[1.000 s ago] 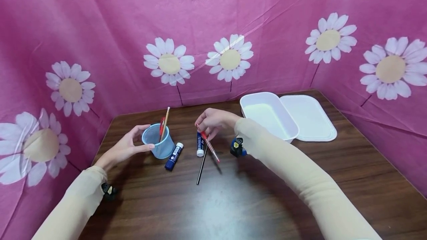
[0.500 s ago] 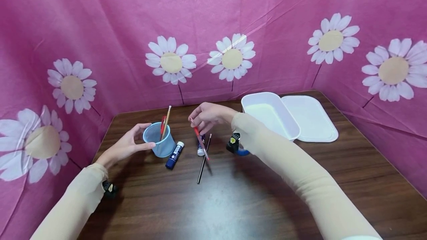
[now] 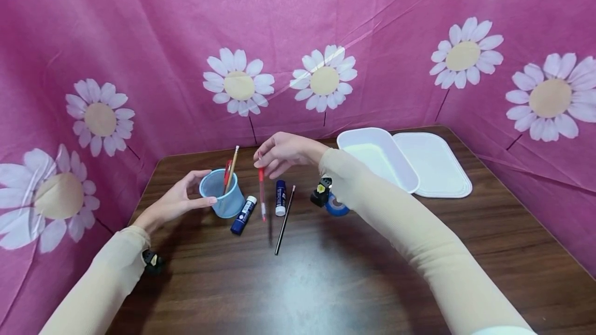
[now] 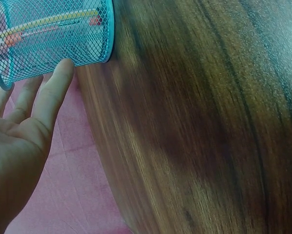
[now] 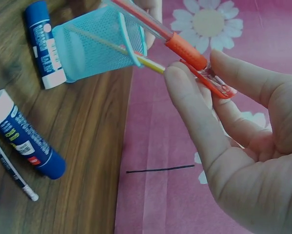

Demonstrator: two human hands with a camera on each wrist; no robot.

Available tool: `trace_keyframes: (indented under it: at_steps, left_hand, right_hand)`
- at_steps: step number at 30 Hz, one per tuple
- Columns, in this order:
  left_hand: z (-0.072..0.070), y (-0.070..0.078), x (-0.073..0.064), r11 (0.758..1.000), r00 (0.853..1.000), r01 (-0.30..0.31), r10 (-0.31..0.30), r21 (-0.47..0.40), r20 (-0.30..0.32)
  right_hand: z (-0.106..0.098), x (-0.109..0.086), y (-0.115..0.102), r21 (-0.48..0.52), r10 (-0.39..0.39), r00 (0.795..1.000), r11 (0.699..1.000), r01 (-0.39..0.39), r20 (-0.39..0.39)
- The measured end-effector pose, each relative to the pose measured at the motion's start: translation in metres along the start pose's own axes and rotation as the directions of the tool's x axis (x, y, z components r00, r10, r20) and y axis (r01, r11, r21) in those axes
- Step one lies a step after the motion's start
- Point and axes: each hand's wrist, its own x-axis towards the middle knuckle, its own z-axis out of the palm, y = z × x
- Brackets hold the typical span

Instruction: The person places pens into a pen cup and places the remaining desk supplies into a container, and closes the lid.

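Observation:
My left hand point(image 3: 178, 200) holds the light blue mesh pen cup point(image 3: 226, 204) near its rim, thumb in front and fingers behind. A yellow pencil point(image 3: 232, 168) and a red pen point(image 3: 226, 173) lean inside the cup. In the right wrist view, the thumb and fingertips of my right hand point(image 5: 253, 126) pinch another red pen point(image 5: 184, 50) by its clip end. The head view shows that pen hanging tip down over the table, right of the cup. Below it lies one blue glue stick point(image 3: 243, 215); a second glue stick point(image 3: 281, 198) lies to its right.
A black pencil point(image 3: 285, 221) lies right of the glue sticks. Partly behind the right wrist is a blue tape roll point(image 3: 336, 206). A white plastic box point(image 3: 410, 182) and its lid point(image 3: 440, 167) sit at the back right. Pink flowered cloth point(image 3: 284, 9) walls the table's back and sides.
My right hand has lifted the red pen off the area of the second glue stick and black pencil and carried it left towards the cup; the pen now hangs nearly upright. The left hand stays at the cup.

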Motion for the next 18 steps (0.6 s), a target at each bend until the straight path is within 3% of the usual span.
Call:
trace_keyframes:
  at_steps: [18]
  left_hand:
    - [-0.001, 0.000, 0.000, 1.000, 1.000, 0.013, -0.013, -0.017, 0.013]
  right_hand:
    - [0.003, 0.001, -0.020, 0.075, -0.103, 0.991, 0.991, 0.109, -0.084]
